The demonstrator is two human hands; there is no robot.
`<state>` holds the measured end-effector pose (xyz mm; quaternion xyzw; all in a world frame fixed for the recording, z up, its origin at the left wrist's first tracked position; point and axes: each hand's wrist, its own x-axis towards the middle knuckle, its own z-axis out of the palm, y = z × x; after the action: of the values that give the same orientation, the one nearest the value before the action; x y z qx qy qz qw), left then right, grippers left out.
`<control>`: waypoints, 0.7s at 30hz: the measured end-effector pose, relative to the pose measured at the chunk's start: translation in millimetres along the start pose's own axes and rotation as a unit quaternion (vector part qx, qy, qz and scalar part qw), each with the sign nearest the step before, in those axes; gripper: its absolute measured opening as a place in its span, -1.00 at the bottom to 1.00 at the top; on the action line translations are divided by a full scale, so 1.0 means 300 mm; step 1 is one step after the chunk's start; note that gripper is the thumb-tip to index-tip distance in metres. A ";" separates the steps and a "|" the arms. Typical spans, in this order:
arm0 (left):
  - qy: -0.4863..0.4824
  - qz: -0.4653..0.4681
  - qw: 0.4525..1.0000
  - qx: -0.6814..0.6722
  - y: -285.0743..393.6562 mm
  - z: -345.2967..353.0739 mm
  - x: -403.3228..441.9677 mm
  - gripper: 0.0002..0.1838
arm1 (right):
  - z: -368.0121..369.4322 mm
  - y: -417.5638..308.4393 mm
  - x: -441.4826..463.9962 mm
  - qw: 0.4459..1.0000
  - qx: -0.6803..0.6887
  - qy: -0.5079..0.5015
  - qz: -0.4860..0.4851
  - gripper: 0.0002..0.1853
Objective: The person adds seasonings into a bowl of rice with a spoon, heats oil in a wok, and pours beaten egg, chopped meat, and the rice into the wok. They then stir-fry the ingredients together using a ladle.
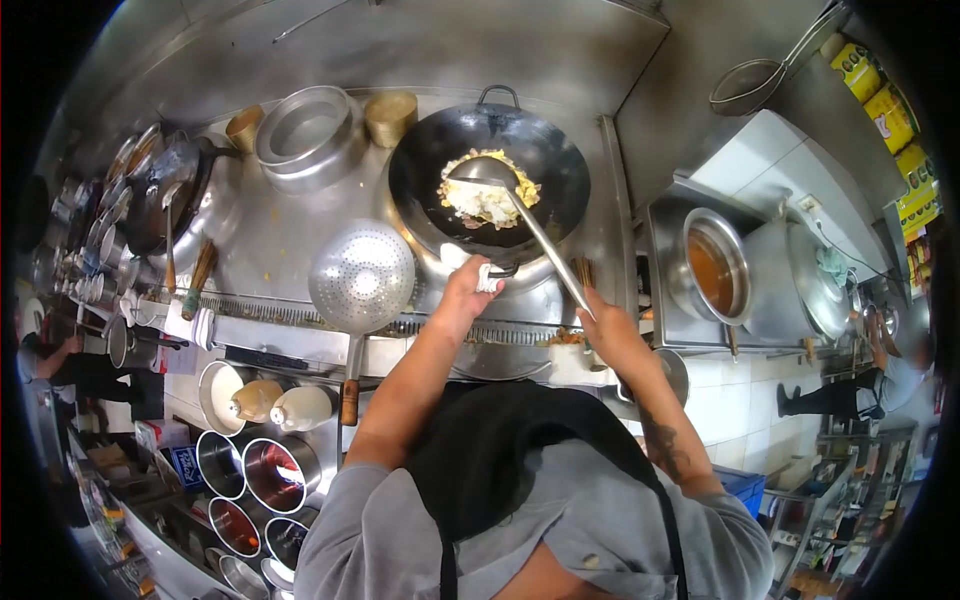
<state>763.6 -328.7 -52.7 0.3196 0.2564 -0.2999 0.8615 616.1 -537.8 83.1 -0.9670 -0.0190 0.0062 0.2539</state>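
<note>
A black wok (415,180) sits on the steel stove, with a looped handle at its far rim. My left hand (467,296) is closed around the wok's near handle, with a white cloth (488,279) between palm and metal. My right hand (609,328) grips the long shaft of a steel ladle (543,238). The ladle's bowl rests over the cooking food (485,207) in the wok's middle. White pieces that look like rice lie among yellow bits resembling egg.
A perforated strainer (362,276) lies left of the wok. Behind it stand stacked metal pots (308,138) and a brass-coloured container (391,117). At right is a pot of brown liquid (716,268). Seasoning pots (281,474) and bottles stand lower left. Other people are at both sides.
</note>
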 end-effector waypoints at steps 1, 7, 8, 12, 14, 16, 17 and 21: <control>0.008 -0.001 1.000 0.000 -0.001 0.005 -0.003 -0.92 | 0.004 -0.004 -0.008 1.000 0.003 0.011 -0.007 -0.58; -0.014 -0.001 1.000 -0.001 0.004 0.009 -0.014 -0.91 | -0.003 -0.006 0.047 1.000 -0.017 -0.022 0.004 -0.58; 0.003 -0.001 1.000 0.000 0.009 0.020 -0.017 -0.91 | -0.005 -0.015 0.053 1.000 -0.010 -0.014 -0.001 -0.58; 0.018 -0.004 1.000 0.003 -0.004 0.016 -0.020 -0.91 | 0.045 0.043 0.085 0.999 -0.022 -0.020 -0.017 -0.60; 0.004 0.004 1.000 0.000 0.015 0.021 -0.012 -0.90 | 0.028 0.028 0.116 0.999 -0.035 -0.016 -0.023 -0.62; 0.005 0.003 1.000 -0.005 0.003 0.013 -0.020 -0.90 | 0.010 0.001 0.078 1.000 -0.030 0.002 -0.010 -0.65; 0.017 0.000 1.000 -0.001 0.002 0.016 -0.023 -0.90 | 0.016 -0.001 0.076 1.000 -0.023 0.007 -0.013 -0.65; 0.021 -0.001 1.000 0.005 -0.003 0.015 -0.021 -0.90 | 0.063 0.066 0.103 0.999 -0.011 -0.030 0.005 -0.64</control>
<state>759.7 -330.1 -46.1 0.3300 0.2735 -0.2953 0.8539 647.2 -544.4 56.8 -0.9693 -0.0221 0.0367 0.2422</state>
